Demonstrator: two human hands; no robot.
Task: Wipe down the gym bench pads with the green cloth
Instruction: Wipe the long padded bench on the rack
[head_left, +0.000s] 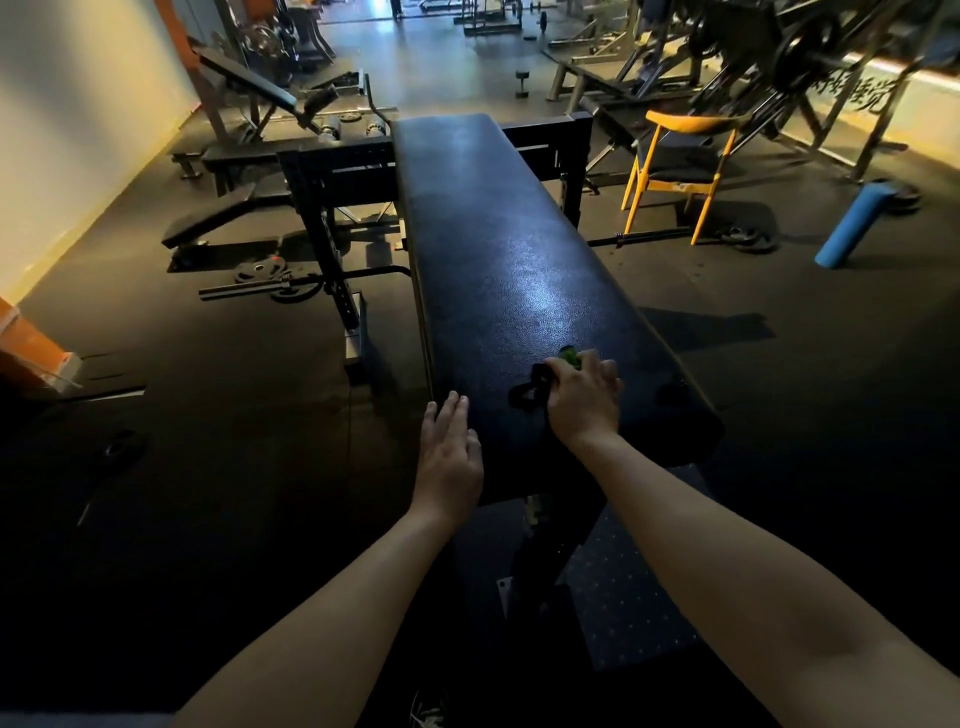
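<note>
Black bench pad (498, 249), long and flat, runs straight away from the person. Work is at the near end. There's a sheen mid-pad, can't tell wet from glare. — J

Hands? — M

Left hand (449, 462) lies flat on the near left edge of the pad, fingers straight, holding nothing. Right hand (584, 400) presses on the pad near that same end, right of centre, fingers curled over the green cloth (570, 357). Cloth is mostly bunched under the palm; only a green scrap shows past the knuckles. — J

Then my call: spread the cloth flatter for more contact and push long overlapping lanes toward the far end, with the left bracing. Do edges last. Far end looks out of reach, so probably step forward. — M
</note>
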